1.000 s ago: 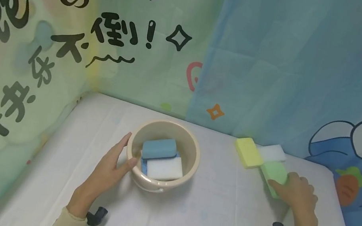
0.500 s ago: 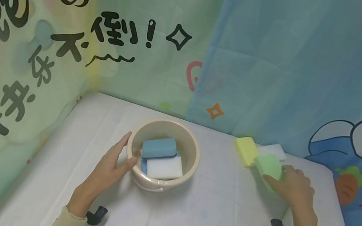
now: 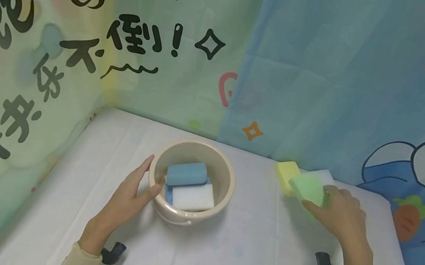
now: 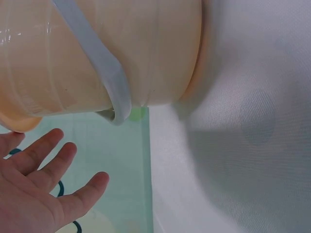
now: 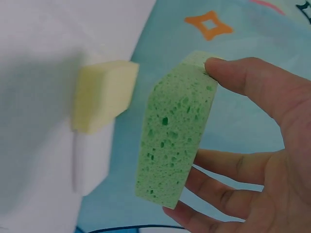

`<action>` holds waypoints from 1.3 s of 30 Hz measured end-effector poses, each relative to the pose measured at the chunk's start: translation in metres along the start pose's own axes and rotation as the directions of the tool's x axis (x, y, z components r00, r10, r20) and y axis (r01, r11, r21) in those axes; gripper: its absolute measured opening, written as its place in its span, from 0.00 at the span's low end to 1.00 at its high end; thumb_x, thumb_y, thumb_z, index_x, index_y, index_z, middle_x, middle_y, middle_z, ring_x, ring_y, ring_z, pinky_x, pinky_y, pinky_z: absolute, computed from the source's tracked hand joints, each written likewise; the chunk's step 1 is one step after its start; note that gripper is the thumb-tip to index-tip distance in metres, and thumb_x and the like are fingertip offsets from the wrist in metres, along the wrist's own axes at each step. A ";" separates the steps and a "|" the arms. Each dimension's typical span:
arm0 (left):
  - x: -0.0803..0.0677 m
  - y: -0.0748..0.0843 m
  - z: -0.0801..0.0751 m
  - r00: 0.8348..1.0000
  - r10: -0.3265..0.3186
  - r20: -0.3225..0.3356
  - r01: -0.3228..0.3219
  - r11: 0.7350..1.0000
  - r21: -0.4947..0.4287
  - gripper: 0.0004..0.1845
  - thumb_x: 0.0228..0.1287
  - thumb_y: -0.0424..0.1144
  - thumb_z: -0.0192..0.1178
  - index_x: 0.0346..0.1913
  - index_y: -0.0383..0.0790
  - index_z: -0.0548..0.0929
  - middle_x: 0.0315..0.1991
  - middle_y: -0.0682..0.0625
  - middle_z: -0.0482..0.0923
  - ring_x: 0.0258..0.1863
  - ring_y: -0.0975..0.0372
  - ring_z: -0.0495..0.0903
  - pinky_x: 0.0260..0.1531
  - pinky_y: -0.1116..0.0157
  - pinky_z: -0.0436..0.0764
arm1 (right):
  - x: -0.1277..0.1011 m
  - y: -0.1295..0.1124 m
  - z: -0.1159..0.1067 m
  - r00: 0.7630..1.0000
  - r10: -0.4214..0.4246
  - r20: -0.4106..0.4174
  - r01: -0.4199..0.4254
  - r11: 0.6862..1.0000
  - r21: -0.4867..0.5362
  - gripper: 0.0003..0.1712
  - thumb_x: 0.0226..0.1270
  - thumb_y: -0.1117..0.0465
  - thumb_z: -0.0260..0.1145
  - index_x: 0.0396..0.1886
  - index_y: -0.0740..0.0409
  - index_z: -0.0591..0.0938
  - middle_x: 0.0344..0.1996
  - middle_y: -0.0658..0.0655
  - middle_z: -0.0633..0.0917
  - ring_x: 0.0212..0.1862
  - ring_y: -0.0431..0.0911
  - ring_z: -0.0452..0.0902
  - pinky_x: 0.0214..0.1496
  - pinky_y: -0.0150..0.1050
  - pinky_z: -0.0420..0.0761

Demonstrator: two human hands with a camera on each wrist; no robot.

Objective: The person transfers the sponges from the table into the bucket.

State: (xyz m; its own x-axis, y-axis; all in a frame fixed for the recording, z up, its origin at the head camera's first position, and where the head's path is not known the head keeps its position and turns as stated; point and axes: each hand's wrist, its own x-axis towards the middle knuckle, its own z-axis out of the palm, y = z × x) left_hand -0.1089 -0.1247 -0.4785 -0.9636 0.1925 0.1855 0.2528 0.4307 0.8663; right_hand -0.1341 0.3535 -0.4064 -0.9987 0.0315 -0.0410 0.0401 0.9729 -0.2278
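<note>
A green sponge [image 3: 307, 188] was held off the white table [image 3: 242, 256] in the person's right hand [image 3: 336, 213], thumb on one long edge and fingers curled under the other, as the right wrist view showed [image 5: 175, 145]. It sat tilted, just in front of a yellow sponge [image 3: 285, 171] and a white sponge [image 3: 324, 175] lying side by side on the table near the back curtain [image 3: 333, 78]. Well to the left stood a beige plastic bucket [image 3: 224, 186] holding a blue sponge [image 3: 187, 173] resting on a white block [image 3: 193, 196]. The left hand [image 3: 124, 202] lay flat against the bucket's outer wall, fingers straight and relaxed, thumb touching the rim, grasping nothing. The left wrist view showed the bucket's side and its pale grey handle [image 4: 104, 73] hanging down. Both sleeves were cream coloured.
</note>
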 end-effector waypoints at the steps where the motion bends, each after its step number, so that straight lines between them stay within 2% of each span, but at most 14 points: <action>1: 0.000 0.000 0.000 1.000 -0.001 0.000 0.001 1.000 0.000 0.40 0.74 0.51 0.57 0.81 0.46 0.51 0.76 0.48 0.58 0.76 0.52 0.53 0.71 0.42 0.54 | 0.000 -0.003 -0.002 1.000 -0.007 0.002 0.007 1.000 0.000 0.50 0.62 0.39 0.70 0.61 0.81 0.69 0.50 0.81 0.73 0.46 0.71 0.70 0.39 0.70 0.72; 6: 0.000 0.001 0.000 1.000 0.000 0.000 0.000 1.000 -0.009 0.40 0.74 0.49 0.57 0.81 0.48 0.51 0.77 0.48 0.58 0.76 0.52 0.53 0.71 0.42 0.53 | -0.002 -0.017 -0.010 0.999 -0.046 -0.012 0.045 0.999 -0.009 0.49 0.62 0.40 0.70 0.62 0.80 0.69 0.51 0.80 0.74 0.47 0.71 0.70 0.39 0.69 0.73; 12: 0.000 0.002 0.000 1.000 0.003 0.001 -0.003 1.000 -0.012 0.40 0.74 0.49 0.57 0.81 0.45 0.51 0.76 0.48 0.58 0.76 0.52 0.53 0.71 0.43 0.53 | -0.006 -0.033 -0.020 0.994 -0.103 -0.041 0.103 0.995 -0.007 0.46 0.61 0.40 0.70 0.60 0.77 0.72 0.49 0.79 0.76 0.46 0.71 0.71 0.37 0.68 0.73; 20: -0.001 0.001 0.000 1.000 -0.001 -0.005 0.001 1.000 -0.006 0.40 0.74 0.50 0.57 0.81 0.48 0.50 0.76 0.48 0.58 0.76 0.52 0.53 0.71 0.42 0.54 | -0.004 -0.062 -0.034 0.979 -0.188 -0.077 0.190 0.982 0.008 0.42 0.60 0.43 0.72 0.60 0.73 0.76 0.49 0.74 0.79 0.46 0.67 0.74 0.35 0.62 0.74; 29: -0.001 0.001 0.000 1.000 -0.003 -0.010 0.003 1.000 -0.008 0.40 0.74 0.49 0.58 0.81 0.46 0.51 0.76 0.48 0.58 0.76 0.51 0.54 0.71 0.41 0.54 | -0.001 -0.091 -0.043 0.959 -0.261 -0.109 0.265 0.964 0.018 0.40 0.59 0.46 0.74 0.60 0.72 0.76 0.51 0.72 0.80 0.46 0.64 0.73 0.39 0.57 0.72; 39: -0.001 0.000 0.000 1.000 0.008 -0.005 -0.008 1.000 -0.022 0.40 0.74 0.50 0.57 0.81 0.47 0.51 0.77 0.49 0.57 0.76 0.53 0.53 0.71 0.42 0.54 | 0.001 -0.124 -0.049 0.935 -0.346 -0.081 0.350 0.936 0.037 0.38 0.58 0.49 0.75 0.61 0.70 0.77 0.51 0.70 0.81 0.49 0.63 0.74 0.44 0.59 0.73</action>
State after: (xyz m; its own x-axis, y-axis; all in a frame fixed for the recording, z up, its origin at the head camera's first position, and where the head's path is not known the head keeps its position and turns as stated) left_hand -0.1080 -0.1247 -0.4788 -0.9619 0.1919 0.1946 0.2587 0.4095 0.8749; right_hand -0.1414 0.2436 -0.3307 -0.9499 -0.2886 0.1197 -0.3107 0.9131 -0.2640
